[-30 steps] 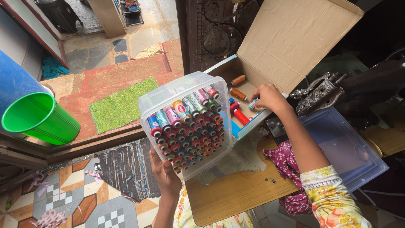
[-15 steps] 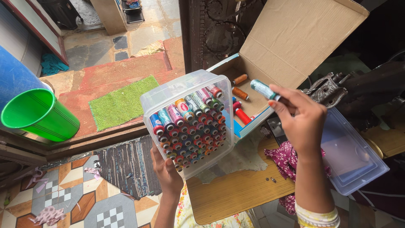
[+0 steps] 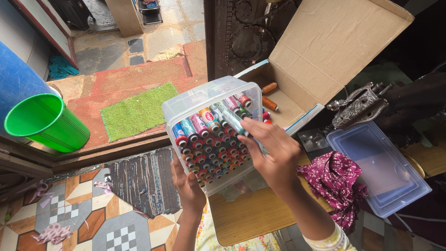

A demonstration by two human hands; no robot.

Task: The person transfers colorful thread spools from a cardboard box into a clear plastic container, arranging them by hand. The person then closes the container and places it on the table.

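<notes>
**Thread spool over a packed clear box**

Light blue-grey thread spool pinched between fingers and thumb of right hand, lying slantwise across the open top of the clear plastic box. Spool tip just above the upper rows of spools inside; whether touching them, cannot tell.

Clear plastic box tilted toward the camera, propped from beneath by left hand, palm and fingers closed around its lower edge. Inside the box: tight rows of thread spools, ends up, in red, pink, blue, green and darker shades.

Behind the box, to its right: open cardboard box, flap raised, with two orange-brown spools on its floor. Right of the clear box: clear plastic lid lying flat, blue-tinted. Between lid and right hand: crumpled magenta patterned cloth. Above the lid: ornate metal part of a sewing machine. Below the clear box: wooden tabletop.

Left of the clear box: green mat on a red step, striped dark rug on patterned floor tiles. Far left: green plastic cup against a blue barrel.
</notes>
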